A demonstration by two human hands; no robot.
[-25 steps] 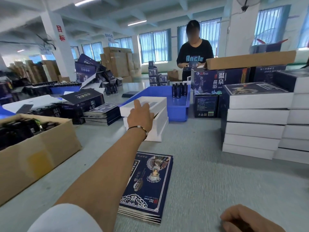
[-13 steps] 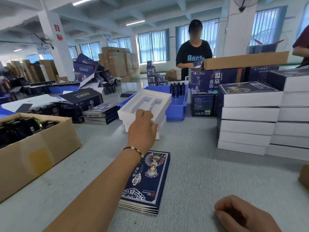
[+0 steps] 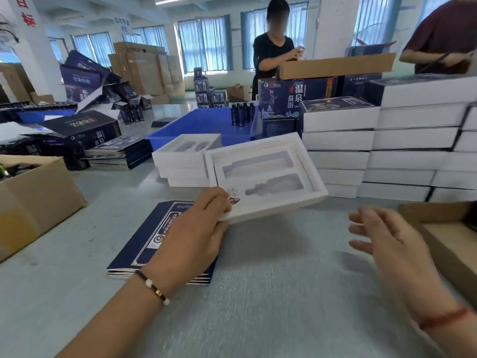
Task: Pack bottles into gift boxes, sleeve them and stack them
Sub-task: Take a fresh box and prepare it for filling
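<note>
My left hand [image 3: 196, 228] grips the near left corner of a white gift box tray [image 3: 265, 177] with two empty bottle-shaped recesses, held tilted above the table. My right hand [image 3: 387, 244] hovers to its right with fingers spread, holding nothing. Below my left hand lies a stack of flat dark-blue sleeves [image 3: 152, 241]. More empty white trays [image 3: 180, 161] are stacked behind. Dark bottles [image 3: 242, 115] stand in a blue bin [image 3: 206, 125] farther back.
Tall stacks of white packed boxes [image 3: 387, 151] fill the right. An open cardboard box [image 3: 33, 200] stands at the left, another carton [image 3: 449, 233] at the right edge. Two people work across the table [image 3: 284, 293]. Printed blue cartons [image 3: 296, 96] stand behind the bin.
My left hand took the top white tray off the stack and pulled it toward me. My right hand rose from the table and opened beside the tray.
</note>
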